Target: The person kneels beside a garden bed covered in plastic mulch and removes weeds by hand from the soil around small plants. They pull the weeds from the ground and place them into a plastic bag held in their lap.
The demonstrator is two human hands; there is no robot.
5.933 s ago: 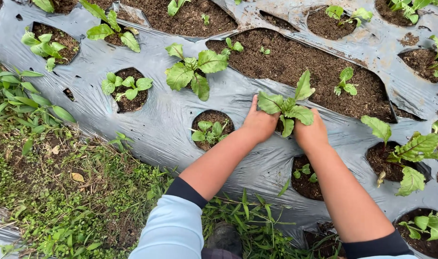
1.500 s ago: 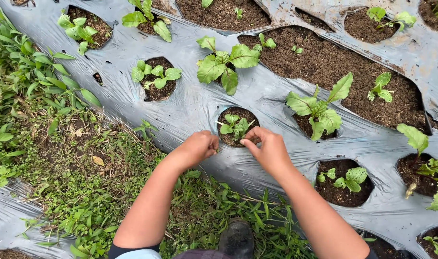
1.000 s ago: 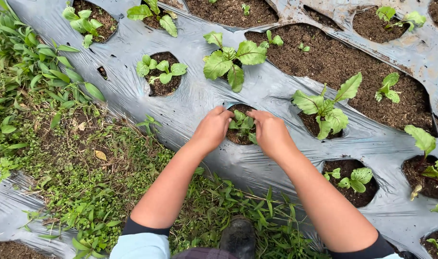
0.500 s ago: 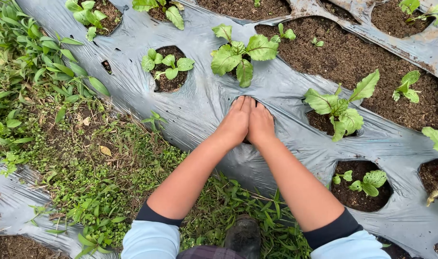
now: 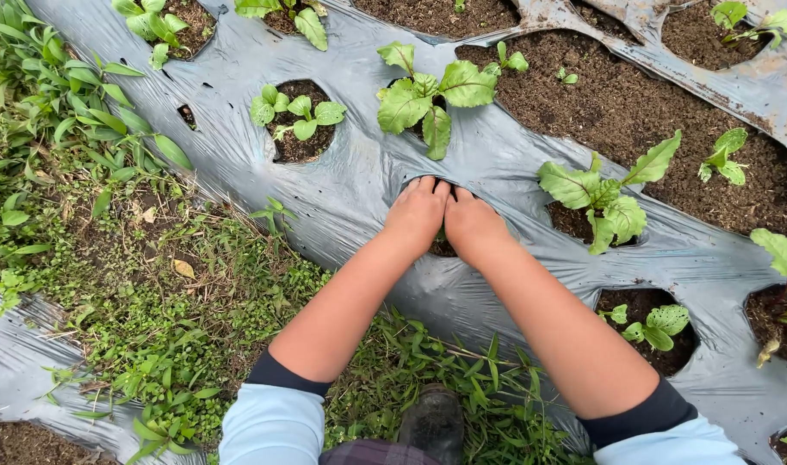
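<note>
The round planting hole cut in the grey plastic mulch sheet (image 5: 441,245) lies at the middle of the bed's near row, and both hands cover it almost wholly, so whatever grows in it is hidden; only a sliver of dark soil shows between the wrists. The left hand (image 5: 417,215) and the right hand (image 5: 473,226) lie side by side, thumbs touching, fingers flat and pressed together, palms down on the soil; neither visibly pinches anything. Done well, I judge this pressing wants even, gentle weight from both palms around the stem rather than on it, with fingertips kept inside the hole's edge so the grey plastic mulch sheet (image 5: 342,194) is not dragged or torn. Just beyond the fingertips stands a broad-leaved green seedling (image 5: 424,95); a similar leafy plant (image 5: 598,194) grows to the right, and weedy grass (image 5: 152,293) borders the sheet on the left.
</note>
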